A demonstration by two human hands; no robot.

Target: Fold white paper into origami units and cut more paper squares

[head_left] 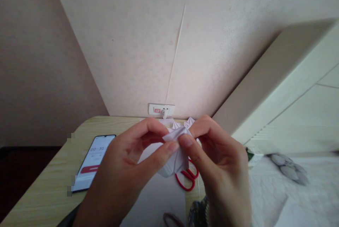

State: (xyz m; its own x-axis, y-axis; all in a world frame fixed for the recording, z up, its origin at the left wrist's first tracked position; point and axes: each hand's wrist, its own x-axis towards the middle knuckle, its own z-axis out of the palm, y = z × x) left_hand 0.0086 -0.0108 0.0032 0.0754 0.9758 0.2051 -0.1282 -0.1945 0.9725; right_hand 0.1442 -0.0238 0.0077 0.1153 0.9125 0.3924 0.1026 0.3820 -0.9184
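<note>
A small piece of folded white paper [180,158] is held up above the table between both hands. My left hand [132,156] pinches its left side, thumb in front and fingers behind. From the right, my right hand [219,159] grips the upper part, its thumb pressed on the front near the top fold. Red-handled scissors [186,184] lie just below and behind the paper; their blades are hidden. Flat white paper [161,202] spreads under the hands. Behind the fingertips sit small folded paper pieces [189,122], partly covered.
A phone [88,170] showing a timer lies at the left of the wooden table [45,184]. A wall socket [161,109] with a plug is at the back. To the right are a pale cabinet [291,103] and a white quilted surface [265,195].
</note>
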